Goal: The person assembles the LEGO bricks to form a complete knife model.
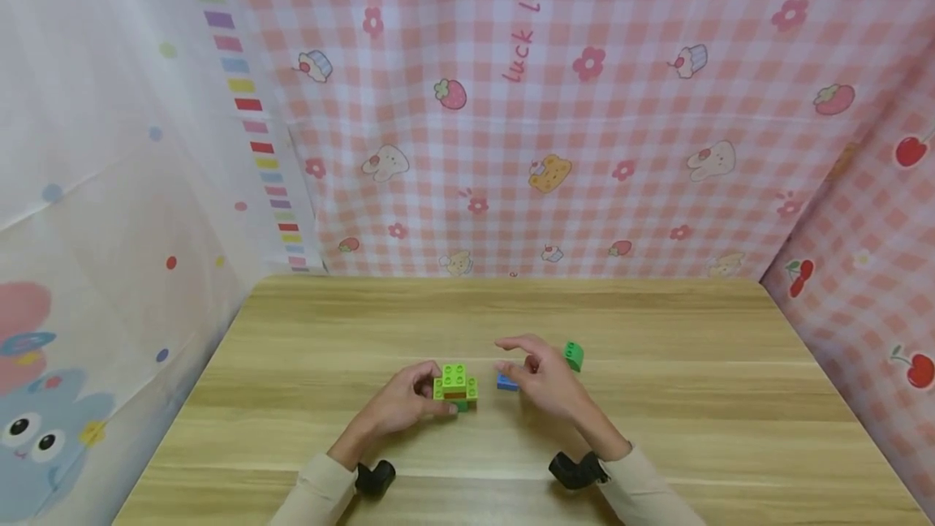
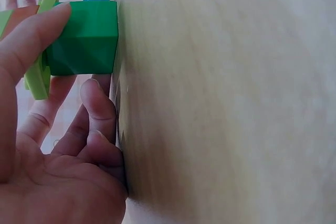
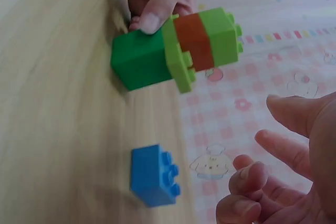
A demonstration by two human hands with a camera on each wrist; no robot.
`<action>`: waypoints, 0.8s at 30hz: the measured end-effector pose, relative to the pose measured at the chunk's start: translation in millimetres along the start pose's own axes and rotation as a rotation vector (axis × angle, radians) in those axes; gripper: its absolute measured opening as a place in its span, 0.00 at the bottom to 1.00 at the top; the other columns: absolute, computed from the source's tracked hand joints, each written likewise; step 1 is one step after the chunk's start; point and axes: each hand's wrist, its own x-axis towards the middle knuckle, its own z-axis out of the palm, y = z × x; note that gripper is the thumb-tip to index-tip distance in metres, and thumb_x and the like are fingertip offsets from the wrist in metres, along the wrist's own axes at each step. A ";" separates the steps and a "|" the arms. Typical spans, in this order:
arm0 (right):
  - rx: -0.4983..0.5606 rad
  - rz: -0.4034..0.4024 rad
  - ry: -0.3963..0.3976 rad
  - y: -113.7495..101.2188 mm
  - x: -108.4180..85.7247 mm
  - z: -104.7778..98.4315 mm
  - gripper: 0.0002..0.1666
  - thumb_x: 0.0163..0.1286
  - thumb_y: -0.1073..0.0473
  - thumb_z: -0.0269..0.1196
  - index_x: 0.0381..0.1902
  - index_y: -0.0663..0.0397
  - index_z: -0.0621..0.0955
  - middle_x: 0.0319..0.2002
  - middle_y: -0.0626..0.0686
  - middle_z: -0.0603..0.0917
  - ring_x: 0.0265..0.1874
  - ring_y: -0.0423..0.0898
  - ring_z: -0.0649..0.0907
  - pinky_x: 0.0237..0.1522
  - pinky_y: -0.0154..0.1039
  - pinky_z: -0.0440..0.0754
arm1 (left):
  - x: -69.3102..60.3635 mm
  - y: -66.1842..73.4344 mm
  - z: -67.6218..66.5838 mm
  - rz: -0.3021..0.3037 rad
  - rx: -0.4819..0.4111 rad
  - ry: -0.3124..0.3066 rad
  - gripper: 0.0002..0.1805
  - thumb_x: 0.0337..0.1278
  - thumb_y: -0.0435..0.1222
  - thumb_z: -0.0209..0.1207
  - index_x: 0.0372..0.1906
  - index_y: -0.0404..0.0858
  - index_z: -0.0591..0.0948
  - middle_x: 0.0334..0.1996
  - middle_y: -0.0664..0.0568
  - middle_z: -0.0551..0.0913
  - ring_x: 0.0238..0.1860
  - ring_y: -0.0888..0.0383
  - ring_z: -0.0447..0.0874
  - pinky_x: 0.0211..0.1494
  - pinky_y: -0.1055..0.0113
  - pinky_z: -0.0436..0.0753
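Observation:
In the head view my left hand grips a small stack of building blocks standing on the table. From the bottom up, the right wrist view shows a dark green block, a wider lime plate, an orange-brown block and a lime block on top. The left thumb presses the green block's side. My right hand hovers beside a blue block, its fingers loosely bent and holding nothing. In the right wrist view, a gap separates that hand from the blue block.
A green block with a rounded side lies beyond the right hand. The wooden table meets a pink checked cloth at the back, with more cloth at both sides. Black wrist mounts sit on both arms.

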 end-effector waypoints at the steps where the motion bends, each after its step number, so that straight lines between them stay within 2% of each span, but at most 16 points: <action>1: 0.001 0.011 0.002 2.0 -0.8 -0.9 0.20 0.69 0.57 0.65 0.58 0.51 0.81 0.56 0.59 0.80 0.16 0.37 0.69 0.18 0.31 0.68 | 0.0 -0.2 0.0 -0.003 -0.002 -0.001 0.17 0.48 0.40 0.74 0.36 0.42 0.76 0.31 0.54 0.74 0.34 0.56 0.71 0.39 0.64 0.71; 6: -0.004 0.066 0.003 12.5 -4.2 -2.0 0.24 0.68 0.56 0.67 0.60 0.53 0.79 0.57 0.57 0.80 0.16 0.38 0.69 0.18 0.32 0.69 | 0.2 -0.7 -0.2 -0.016 -0.009 -0.007 0.18 0.47 0.41 0.74 0.36 0.42 0.76 0.31 0.54 0.73 0.35 0.56 0.70 0.39 0.65 0.70; 13: -0.023 0.137 -0.001 26.6 -7.2 2.1 0.27 0.64 0.56 0.70 0.61 0.51 0.79 0.58 0.55 0.79 0.19 0.40 0.72 0.19 0.33 0.71 | -0.4 1.4 -1.0 0.002 -0.002 -0.008 0.17 0.47 0.41 0.74 0.36 0.43 0.77 0.31 0.54 0.74 0.35 0.56 0.70 0.39 0.64 0.71; 24: -0.065 0.119 0.012 35.3 -8.4 7.8 0.25 0.63 0.61 0.71 0.58 0.52 0.81 0.53 0.52 0.81 0.24 0.41 0.72 0.22 0.31 0.70 | -1.6 2.7 -0.4 0.000 -0.013 -0.008 0.17 0.48 0.40 0.74 0.36 0.43 0.76 0.31 0.55 0.74 0.34 0.56 0.70 0.39 0.65 0.71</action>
